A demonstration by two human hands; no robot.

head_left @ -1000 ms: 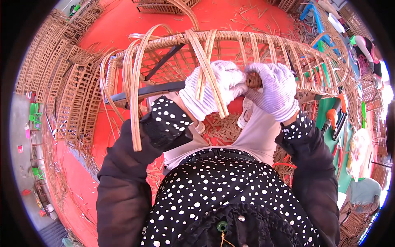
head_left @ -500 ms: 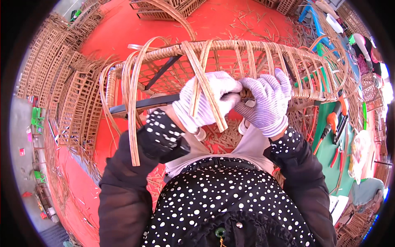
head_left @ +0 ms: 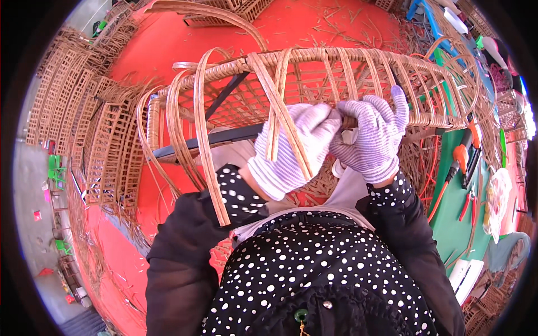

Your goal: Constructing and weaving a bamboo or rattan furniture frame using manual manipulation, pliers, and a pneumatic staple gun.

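A woven rattan basket [head_left: 314,56] with a wrapped rim lies before me, and its dark near rail [head_left: 207,140] runs beneath my left hand [head_left: 294,145]. That hand, in a striped pale glove, has its fingers closed in a pinch at the rail. Close beside it, my right hand [head_left: 372,137], gloved alike, curls around the wrapped part of the rail with the index finger raised. The fingertips nearly meet and hide whatever they pinch. Long loose rattan strips [head_left: 206,168] hang over the rim, and two strips cross [head_left: 286,120] in front of my left hand.
Stacks of woven panels [head_left: 112,151] stand at the left. At the right, a green surface [head_left: 448,218] bears orange-handled cutters [head_left: 460,158], red-handled pliers [head_left: 468,203] and a clear plastic bag [head_left: 496,201]. Rattan scraps litter the red floor [head_left: 314,28]. Another person [head_left: 496,59] is at far right.
Both hands have shifted slightly right, still together at the rail. My right index finger stands higher and apart from the other fingers. The view has moved a little.
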